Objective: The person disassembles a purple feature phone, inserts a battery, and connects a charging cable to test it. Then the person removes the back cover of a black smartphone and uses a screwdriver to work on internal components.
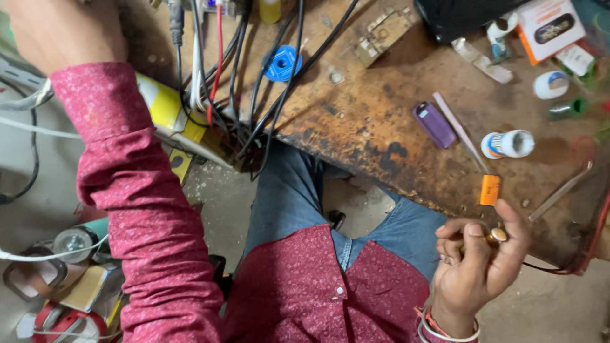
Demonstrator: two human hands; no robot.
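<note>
Sat at a worn wooden workbench point(375, 127), brown top scorched black in patches, taking up the far right of the scene. Wore a maroon speckled shirt point(298, 292) and blue jeans point(286, 190), knees tucked under the near bench edge.

Left arm in its maroon sleeve point(133, 209) stretched up and far left, past a yellow-and-white box point(166, 114) with a bundle of black, white and red cables point(235, 70) running into it. Left hand out of frame at the top left corner, so open or closed: cannot tell.

Right hand point(476, 260) held near right, just off the bench edge, fingers curled, thumb and forefinger pinching a small part point(497, 234). Looked like a short round piece, brass-coloured body with a pale shiny end face; too small for more detail. Part sat above the hand's curled fingers, just near of an orange block point(490, 189) on the bench edge, not touching it.

Also on the bench, in falling size: white open-mouthed bottle point(508, 144) lying on its side, purple lighter point(434, 124), blue solder spool point(282, 63), thin pale rod point(459, 130) beside the lighter.
</note>
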